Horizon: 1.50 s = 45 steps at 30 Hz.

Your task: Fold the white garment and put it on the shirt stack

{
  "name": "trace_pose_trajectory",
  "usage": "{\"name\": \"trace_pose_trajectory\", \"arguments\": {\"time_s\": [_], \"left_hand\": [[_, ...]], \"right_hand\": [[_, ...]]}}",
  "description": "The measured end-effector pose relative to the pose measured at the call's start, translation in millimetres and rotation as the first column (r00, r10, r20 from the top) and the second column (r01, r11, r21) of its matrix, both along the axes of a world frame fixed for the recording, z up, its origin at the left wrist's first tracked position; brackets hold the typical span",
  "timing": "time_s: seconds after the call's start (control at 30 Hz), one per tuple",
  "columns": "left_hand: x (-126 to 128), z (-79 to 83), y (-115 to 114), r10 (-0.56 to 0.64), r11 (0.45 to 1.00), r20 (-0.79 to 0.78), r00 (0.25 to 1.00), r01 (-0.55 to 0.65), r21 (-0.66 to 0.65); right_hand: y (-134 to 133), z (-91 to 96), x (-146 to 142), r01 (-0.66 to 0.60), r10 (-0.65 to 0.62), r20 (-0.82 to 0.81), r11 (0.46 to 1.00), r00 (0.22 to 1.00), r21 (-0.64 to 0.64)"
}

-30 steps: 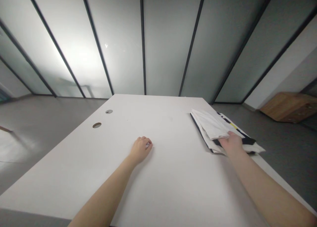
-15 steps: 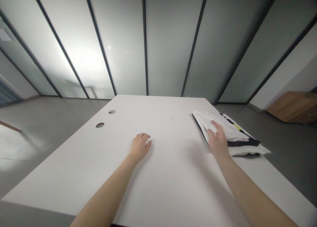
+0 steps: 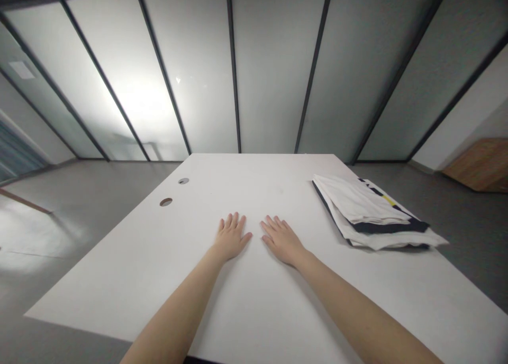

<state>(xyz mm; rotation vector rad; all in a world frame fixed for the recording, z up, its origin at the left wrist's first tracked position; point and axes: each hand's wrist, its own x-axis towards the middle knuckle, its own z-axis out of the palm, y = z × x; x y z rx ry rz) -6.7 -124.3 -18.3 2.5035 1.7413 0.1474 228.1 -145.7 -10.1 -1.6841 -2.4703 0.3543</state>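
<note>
My left hand [image 3: 231,237] lies flat on the white table [image 3: 262,306], fingers spread and holding nothing. Beside it, a small gap away, my right hand [image 3: 281,239] rests palm down with its fingers apart. To the right of both hands sits a stack of folded cloth [image 3: 365,202], apparently garments. Its top piece is white, with black fabric and a yellow patch showing along the right side. Neither hand touches the stack.
Two round holes, a far one [image 3: 183,181] and a nearer one [image 3: 165,201], pierce the table's left side. Frosted glass panels [image 3: 270,67] stand behind the table. A wooden box-like piece [image 3: 480,165] is on the floor at right.
My right hand has left the cloth stack and moved left to lie on the table beside my left hand. My left hand's fingers have spread out flat.
</note>
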Motion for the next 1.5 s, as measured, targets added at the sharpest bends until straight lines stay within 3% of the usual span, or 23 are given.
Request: {"name": "trace_pose_trajectory", "arguments": {"time_s": [0.33,1.23,1.5], "left_hand": [[0.1,8.2,-2.6,0.003,1.0,-0.007,1.0,-0.003,0.0],[-2.9,3.7,-0.5,-0.007,1.0,0.043,0.999,0.006,0.002],[0.5,8.9,-2.1,0.008,1.0,0.041,0.999,-0.007,-0.027]], "right_hand": [[-1.8,0.1,-1.2,0.084,-0.085,0.01,0.996,0.996,0.035],[0.0,-0.1,4.7,0.064,-0.064,-0.022,0.998,0.998,0.027],[-2.6,1.9,8.5,0.051,-0.05,-0.039,0.999,0.998,0.015]]}}
